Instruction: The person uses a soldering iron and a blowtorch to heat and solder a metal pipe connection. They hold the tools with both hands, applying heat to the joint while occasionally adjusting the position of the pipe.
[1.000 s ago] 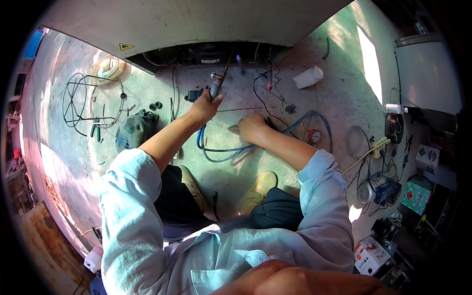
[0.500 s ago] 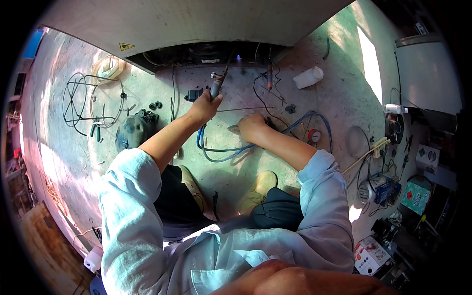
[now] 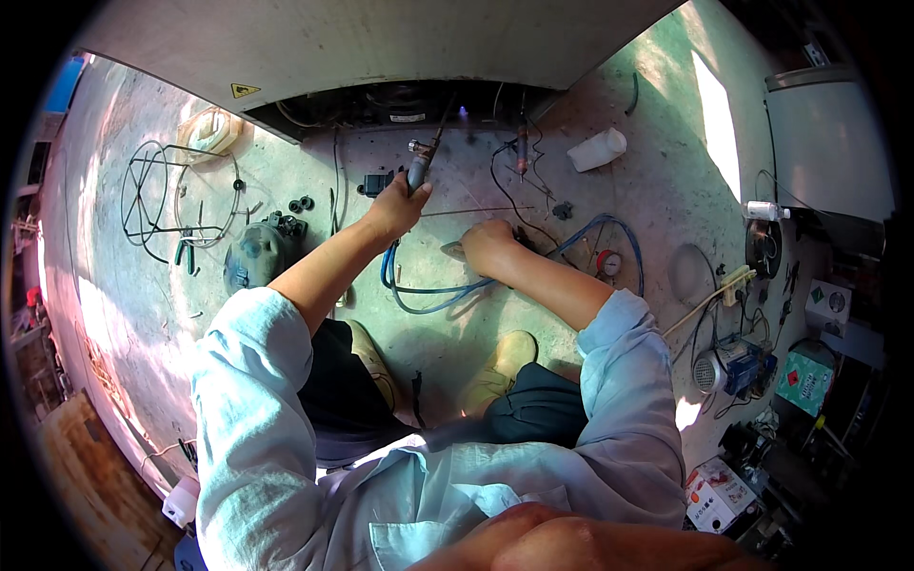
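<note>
"Left hand [image 3: 392, 208]?"
"Closed around a torch [image 3: 418, 170]; violet glow [image 3: 464, 112] ahead of it."
"Right hand [image 3: 487, 246]?"
"Curled; whether gripping anything, cannot tell. Blue hose [image 3: 476, 285] loops on its near side."

From here I see the torch [image 3: 417, 174], grey-handled, gripped in the left hand [image 3: 395, 205] and tilted up and rightward, its thin dark tube reaching the opening under the cabinet [image 3: 381, 48]. I also make out a grey, pointed piece [image 3: 452, 251] jutting leftward from the right hand [image 3: 488, 246], the rest hidden.
</note>
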`<state>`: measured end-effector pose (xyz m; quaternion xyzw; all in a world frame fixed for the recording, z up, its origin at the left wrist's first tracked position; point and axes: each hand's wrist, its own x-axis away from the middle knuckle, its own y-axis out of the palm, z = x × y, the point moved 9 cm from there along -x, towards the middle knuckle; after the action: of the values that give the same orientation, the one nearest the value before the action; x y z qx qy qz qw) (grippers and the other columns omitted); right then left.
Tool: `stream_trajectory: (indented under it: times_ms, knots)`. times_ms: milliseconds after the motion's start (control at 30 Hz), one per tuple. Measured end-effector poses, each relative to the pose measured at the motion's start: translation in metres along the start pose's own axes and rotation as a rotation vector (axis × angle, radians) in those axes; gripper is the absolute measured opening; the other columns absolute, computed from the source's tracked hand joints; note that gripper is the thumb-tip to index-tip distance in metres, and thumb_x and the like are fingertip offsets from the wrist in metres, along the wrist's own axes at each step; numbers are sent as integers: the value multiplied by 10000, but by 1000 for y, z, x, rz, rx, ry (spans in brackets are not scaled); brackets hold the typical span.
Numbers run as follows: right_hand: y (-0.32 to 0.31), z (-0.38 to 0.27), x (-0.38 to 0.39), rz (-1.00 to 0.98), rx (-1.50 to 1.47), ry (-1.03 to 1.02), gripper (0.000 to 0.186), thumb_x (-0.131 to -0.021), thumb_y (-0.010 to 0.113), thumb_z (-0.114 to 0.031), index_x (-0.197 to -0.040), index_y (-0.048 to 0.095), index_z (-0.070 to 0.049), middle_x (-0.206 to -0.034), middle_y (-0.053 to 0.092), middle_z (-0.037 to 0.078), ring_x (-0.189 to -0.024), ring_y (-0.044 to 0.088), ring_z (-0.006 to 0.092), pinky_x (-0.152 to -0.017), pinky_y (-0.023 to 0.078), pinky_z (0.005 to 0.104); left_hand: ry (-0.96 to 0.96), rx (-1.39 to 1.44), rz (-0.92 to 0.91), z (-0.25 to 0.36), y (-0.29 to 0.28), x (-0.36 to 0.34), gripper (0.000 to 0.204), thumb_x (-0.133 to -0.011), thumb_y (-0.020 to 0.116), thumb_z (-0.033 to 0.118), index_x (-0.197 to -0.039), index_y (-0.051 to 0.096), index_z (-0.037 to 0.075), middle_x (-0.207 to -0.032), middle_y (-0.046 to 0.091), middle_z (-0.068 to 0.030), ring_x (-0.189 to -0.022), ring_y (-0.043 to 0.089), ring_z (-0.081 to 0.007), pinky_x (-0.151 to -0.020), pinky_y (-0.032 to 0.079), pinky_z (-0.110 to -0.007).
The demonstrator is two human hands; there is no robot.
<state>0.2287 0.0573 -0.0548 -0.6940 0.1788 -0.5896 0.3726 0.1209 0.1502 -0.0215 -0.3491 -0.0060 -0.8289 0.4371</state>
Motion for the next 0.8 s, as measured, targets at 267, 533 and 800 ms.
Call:
stream_trajectory:
  times_ms: [267,533,800]
  knots:
    - [1,0,2,-58,-6,-14,225,-849,560,-182,-1013,706,-131,-1030,687,81,-935,668,257,-712,531,390,-3,-4,-3,6,-1,4,337,-955,524,350,-1079,442,48,-764,497,-17,-686,483,-110,-631,429,-266]
    - [1,0,0,-40,-25,-13,225,-877,540,-212,-1000,709,-129,-1016,690,80,-929,669,259,-696,527,394,6,-21,4,6,-1,3,349,-950,529,361,-1075,441,48,-765,500,-19,-689,485,-112,-632,428,-269]
    - [-8,-1,7,6,9,0,287,-913,503,-325,-945,732,-155,-962,703,19,-872,676,220,-619,511,371,-16,-36,6,6,-2,3,347,-948,534,362,-1059,443,46,-764,499,-19,-689,486,-112,-634,429,-268]
